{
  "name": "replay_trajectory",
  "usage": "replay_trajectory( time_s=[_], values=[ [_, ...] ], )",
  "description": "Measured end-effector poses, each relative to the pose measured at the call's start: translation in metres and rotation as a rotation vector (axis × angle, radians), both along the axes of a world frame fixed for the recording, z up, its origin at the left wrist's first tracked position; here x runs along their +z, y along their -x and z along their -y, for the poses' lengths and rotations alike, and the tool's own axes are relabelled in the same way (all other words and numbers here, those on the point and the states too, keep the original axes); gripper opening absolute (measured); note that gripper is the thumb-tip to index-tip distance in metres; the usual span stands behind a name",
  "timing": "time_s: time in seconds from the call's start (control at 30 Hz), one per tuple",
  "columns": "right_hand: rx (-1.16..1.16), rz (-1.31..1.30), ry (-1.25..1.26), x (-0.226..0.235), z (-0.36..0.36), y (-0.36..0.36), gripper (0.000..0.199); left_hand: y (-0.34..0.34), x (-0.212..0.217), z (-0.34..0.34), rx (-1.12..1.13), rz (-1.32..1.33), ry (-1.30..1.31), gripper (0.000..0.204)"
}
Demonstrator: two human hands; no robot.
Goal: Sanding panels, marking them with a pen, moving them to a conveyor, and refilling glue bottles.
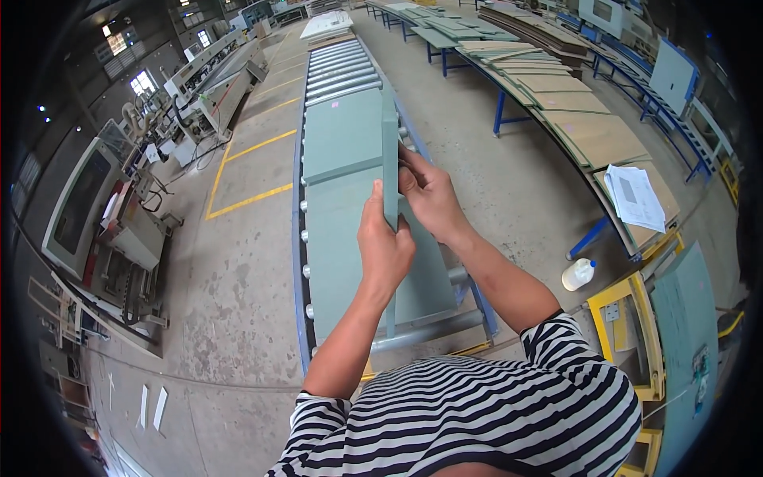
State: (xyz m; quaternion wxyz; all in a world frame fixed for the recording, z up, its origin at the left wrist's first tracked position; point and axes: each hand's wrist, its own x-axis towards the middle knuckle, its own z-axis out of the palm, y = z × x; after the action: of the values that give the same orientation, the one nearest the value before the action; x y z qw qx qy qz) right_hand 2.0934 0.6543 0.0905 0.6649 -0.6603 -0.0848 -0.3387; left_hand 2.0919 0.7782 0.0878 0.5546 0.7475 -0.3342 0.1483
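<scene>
Pinches an edge-on green panel (390, 151), toward twelve o'clock from centre, with left hand (385, 253), and touches its four-o'clock side with right hand (434, 199), too hidden to tell if pinching

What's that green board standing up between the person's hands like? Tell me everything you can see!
The green board is pale grey-green, long, straight and flat, with a smooth, dull look. It's tipped up, narrow edge on top, its length running along the roller conveyor, above flat green panels. The left hand grips it; the right hand is at its right side, fingertips partly hidden.
</scene>
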Motion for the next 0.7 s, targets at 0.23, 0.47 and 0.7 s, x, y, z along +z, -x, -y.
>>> replay_trajectory(
  time_s=[0.23, 0.47, 0.7],
  values=[
    [0.019, -0.030, 0.019, 0.003, 0.000, 0.003, 0.054, 0.001, -0.003, 0.001, 0.030, -0.058, -0.016, 0.061],
    [-0.004, -0.017, 0.088, 0.003, -0.005, 0.014, 0.055, 0.013, -0.005, -0.003, 0.033, -0.075, -0.007, 0.063],
    [0.071, 0.051, 0.220, -0.006, -0.018, 0.029, 0.066, 0.044, 0.021, -0.029, 0.120, -0.225, 0.027, 0.024]
  ],
)
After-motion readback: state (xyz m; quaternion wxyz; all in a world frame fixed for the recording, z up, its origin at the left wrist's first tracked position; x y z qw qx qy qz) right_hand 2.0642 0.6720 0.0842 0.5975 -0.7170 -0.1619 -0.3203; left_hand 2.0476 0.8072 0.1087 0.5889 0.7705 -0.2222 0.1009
